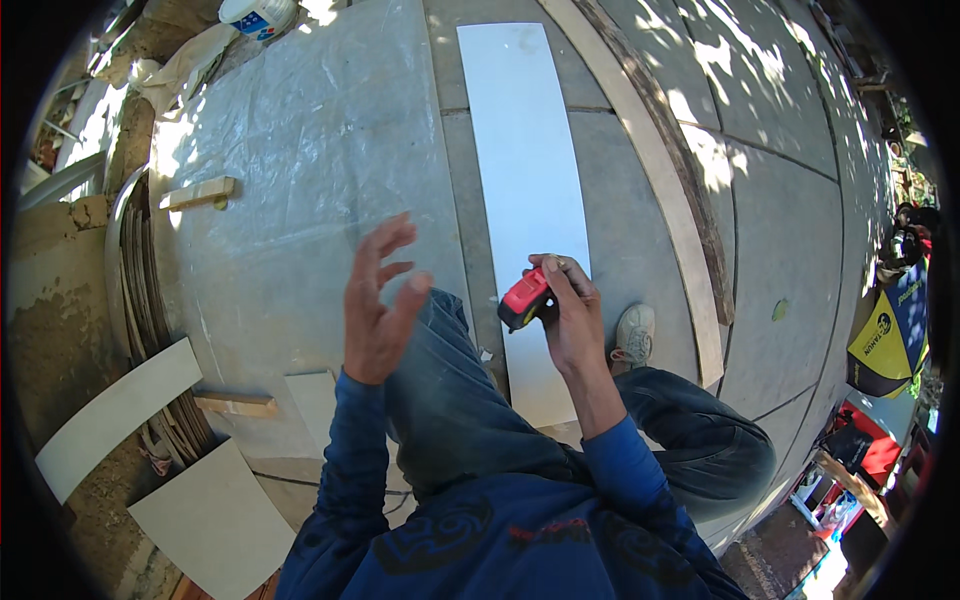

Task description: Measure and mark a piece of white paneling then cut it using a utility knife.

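A red and black tape measure is gripped in my right hand, fingers wrapped round its side, above a long white board. No blade can be made out coming from the case. My left hand is raised over my left thigh with its fingers apart and nothing in it. The white board lies lengthwise on the paving in front of me, its near end between my legs.
A clear plastic sheet covers the floor at left, with a wooden block on it. Long wooden planks lie right of the board. White panels and a stack of thin strips sit at left. A bucket stands far left.
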Demonstrator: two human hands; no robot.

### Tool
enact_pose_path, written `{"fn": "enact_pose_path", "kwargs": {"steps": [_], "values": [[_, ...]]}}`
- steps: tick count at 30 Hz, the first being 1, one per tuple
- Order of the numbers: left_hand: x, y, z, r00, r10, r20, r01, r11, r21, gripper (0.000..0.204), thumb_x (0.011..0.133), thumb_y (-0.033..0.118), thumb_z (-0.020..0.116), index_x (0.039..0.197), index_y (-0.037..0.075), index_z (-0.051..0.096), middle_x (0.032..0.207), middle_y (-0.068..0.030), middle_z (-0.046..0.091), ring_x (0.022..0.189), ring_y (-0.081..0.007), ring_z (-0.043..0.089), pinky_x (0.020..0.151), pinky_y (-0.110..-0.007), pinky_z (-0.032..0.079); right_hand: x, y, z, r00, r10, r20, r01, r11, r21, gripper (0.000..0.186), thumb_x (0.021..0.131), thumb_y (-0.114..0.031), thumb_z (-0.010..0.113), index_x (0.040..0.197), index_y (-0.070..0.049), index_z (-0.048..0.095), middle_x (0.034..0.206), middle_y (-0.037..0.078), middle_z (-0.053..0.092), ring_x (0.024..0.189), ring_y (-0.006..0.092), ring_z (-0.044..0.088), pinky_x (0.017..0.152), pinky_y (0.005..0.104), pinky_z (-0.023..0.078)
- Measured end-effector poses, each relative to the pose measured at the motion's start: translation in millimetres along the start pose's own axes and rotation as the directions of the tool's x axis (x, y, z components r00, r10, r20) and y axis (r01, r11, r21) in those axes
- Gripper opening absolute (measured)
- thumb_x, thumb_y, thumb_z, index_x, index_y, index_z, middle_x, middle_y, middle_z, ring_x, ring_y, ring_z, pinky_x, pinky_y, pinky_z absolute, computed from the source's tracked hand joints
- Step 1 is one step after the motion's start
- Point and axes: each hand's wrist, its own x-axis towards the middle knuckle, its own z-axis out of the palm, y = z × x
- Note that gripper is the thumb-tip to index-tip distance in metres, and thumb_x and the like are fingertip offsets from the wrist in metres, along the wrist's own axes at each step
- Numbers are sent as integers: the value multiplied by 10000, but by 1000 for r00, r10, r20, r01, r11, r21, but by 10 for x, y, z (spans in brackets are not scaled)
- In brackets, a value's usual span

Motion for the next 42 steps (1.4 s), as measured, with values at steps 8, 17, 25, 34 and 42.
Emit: {"fn": "enact_pose_path", "kwargs": {"steps": [8,17,25,34,42], "values": [[264,1,841,967,-18,253,47,993,-108,476,964,281,615,1363,59,484,1200,-140,605,1071,-167,584,943,-297,460,148,-73,396,991,-135,18,136,989,-60,233,901,-222,731,969,0,719,952,43,660,887,117,593,795,282,486],[736,-235,1017,778,-348,524,255,936,243,387,944,333,591,1194,39,572,860,-45,637,759,-98,547,659,-254,433,501,-304,-99,995,-64,-73,67,997,35,262,890,-269,732,1006,-35,759,700,-65,490,631,62,354,600,226,309],[683,-915,799,780,-435,450,251,876,412,305,871,292,548,915,33,703,778,-79,656,702,-188,595,642,-333,447,963,-40,-817,999,-33,13,35,963,-267,475,942,-465,604,1128,-45,724,887,48,651,813,169,565,785,314,479],[899,-763,982,911,-324,257,190,880,435,286,893,246,543,872,5,695,696,-31,582,667,-104,520,628,-280,407,1135,1260,-2015,876,-381,-296,-101,455,-885,379,823,-332,736,1039,-36,639,1073,168,617,968,336,635,897,444,500],[913,-728,978,912,-311,267,172,881,440,285,900,245,539,877,9,696,702,-37,591,659,-109,513,620,-283,404,1340,929,-2030,948,-81,-307,-252,397,-883,568,824,-525,677,1052,-7,633,929,204,701,942,335,674,845,423,506]]}}
